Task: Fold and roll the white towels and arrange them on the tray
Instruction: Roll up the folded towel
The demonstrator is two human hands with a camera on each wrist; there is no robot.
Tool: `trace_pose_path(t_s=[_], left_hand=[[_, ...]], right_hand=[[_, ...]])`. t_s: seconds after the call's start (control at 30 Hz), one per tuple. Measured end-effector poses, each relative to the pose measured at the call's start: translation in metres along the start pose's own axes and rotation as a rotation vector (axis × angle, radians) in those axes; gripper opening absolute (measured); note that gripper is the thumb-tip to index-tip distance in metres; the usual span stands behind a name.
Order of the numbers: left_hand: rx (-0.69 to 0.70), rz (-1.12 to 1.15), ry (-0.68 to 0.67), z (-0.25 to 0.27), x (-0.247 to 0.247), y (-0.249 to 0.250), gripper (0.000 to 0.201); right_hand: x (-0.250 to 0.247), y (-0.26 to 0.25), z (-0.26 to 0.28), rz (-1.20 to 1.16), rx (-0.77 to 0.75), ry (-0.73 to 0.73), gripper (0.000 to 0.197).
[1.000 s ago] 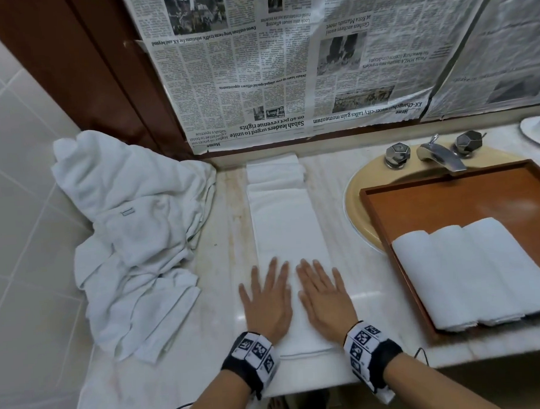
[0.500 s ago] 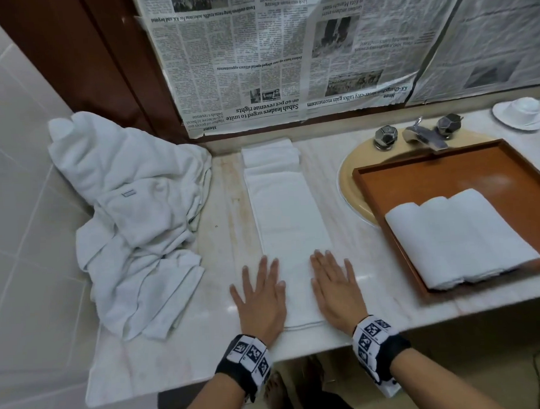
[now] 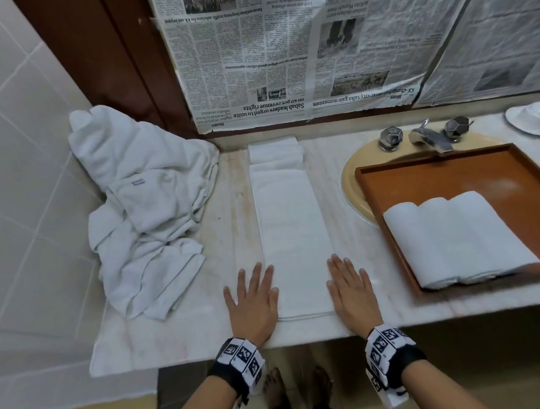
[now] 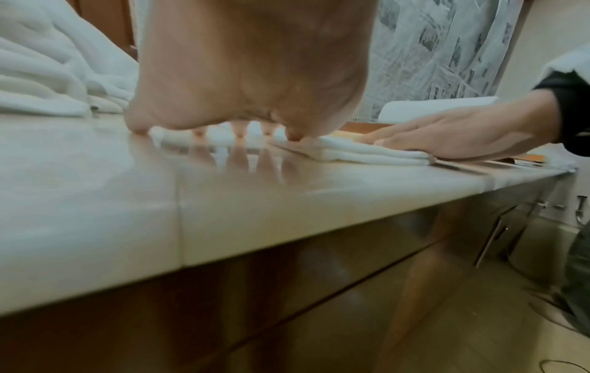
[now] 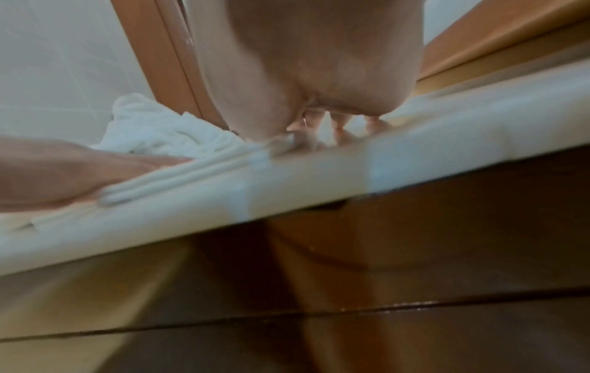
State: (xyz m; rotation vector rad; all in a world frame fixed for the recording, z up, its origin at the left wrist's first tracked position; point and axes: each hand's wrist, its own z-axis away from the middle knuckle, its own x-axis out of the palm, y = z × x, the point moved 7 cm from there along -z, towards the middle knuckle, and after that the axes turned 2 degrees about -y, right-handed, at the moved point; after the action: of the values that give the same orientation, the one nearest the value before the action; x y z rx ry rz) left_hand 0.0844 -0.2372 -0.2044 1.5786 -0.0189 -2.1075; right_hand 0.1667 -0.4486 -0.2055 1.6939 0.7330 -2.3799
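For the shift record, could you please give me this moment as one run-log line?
step: flattening folded towel | left hand: flat at its left edge | right hand: flat at its right edge | tray: three rolled towels

A folded towel (image 3: pixel 290 234) is laid between the left hand (image 3: pixel 252 302) and right hand (image 3: pixel 353 297). A towel heap (image 3: pixel 143 204) is left of the left hand; a tray (image 3: pixel 486 174) holding rolled towels (image 3: pixel 455 238) is right of the right hand.

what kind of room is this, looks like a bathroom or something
Most likely a bathroom vanity, perhaps in a hotel: a marble-look counter with a basin and faucet, tiled wall, and white towels being rolled onto a wooden tray.
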Motion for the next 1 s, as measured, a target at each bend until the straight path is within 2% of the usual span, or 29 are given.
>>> trace_pose_path(t_s=[0.07, 0.1, 0.17, 0.23, 0.3, 0.33, 0.43, 0.53, 0.6, 0.7, 0.8, 0.9, 1.0], left_hand=[[0.038, 0.019, 0.014, 0.005, -0.002, -0.001, 0.062], [0.076, 0.038, 0.038, 0.008, -0.004, -0.002, 0.066], [0.203, 0.101, 0.127, 0.018, -0.007, -0.004, 0.061], [0.319, 0.154, 0.169, 0.029, -0.008, -0.002, 0.05], [0.396, 0.13, 0.163, 0.035, -0.006, 0.003, 0.041], [0.415, 0.103, 0.159, 0.036, -0.005, 0.007, 0.038], [0.389, 0.041, 0.16, 0.033, -0.007, 0.019, 0.034], [0.297, -0.04, 0.151, 0.03, -0.01, 0.034, 0.046], [0.207, -0.078, 0.082, 0.031, -0.009, 0.042, 0.054], [0.141, -0.113, 0.051, 0.028, -0.011, 0.047, 0.046], [0.125, -0.031, 0.057, 0.023, -0.015, 0.041, 0.032], [0.111, 0.031, 0.037, 0.02, -0.016, 0.031, 0.024], [0.061, 0.188, 0.014, 0.019, -0.021, 0.023, 0.018]], right_hand=[[-0.013, 0.004, 0.008, -0.07, -0.026, 0.09, 0.066], [-0.019, 0.006, 0.013, -0.094, -0.056, 0.144, 0.057], [-0.027, 0.004, 0.023, -0.122, -0.164, 0.187, 0.041], [-0.027, -0.004, 0.032, -0.119, -0.289, 0.127, 0.034], [-0.02, -0.007, 0.036, -0.097, -0.344, 0.041, 0.032], [-0.019, -0.008, 0.037, -0.074, -0.364, 0.043, 0.03], [-0.018, -0.018, 0.033, 0.052, -0.413, 0.1, 0.026], [-0.019, -0.032, 0.027, 0.193, -0.424, 0.118, 0.033], [-0.024, -0.035, 0.023, 0.209, -0.389, 0.115, 0.035], [-0.033, -0.033, 0.019, 0.157, -0.338, 0.103, 0.032], [-0.038, -0.029, 0.015, 0.081, -0.307, 0.081, 0.015], [-0.037, -0.022, 0.008, -0.037, -0.206, -0.004, 0.019], [-0.037, -0.016, 0.006, -0.176, -0.143, -0.045, 0.018]])
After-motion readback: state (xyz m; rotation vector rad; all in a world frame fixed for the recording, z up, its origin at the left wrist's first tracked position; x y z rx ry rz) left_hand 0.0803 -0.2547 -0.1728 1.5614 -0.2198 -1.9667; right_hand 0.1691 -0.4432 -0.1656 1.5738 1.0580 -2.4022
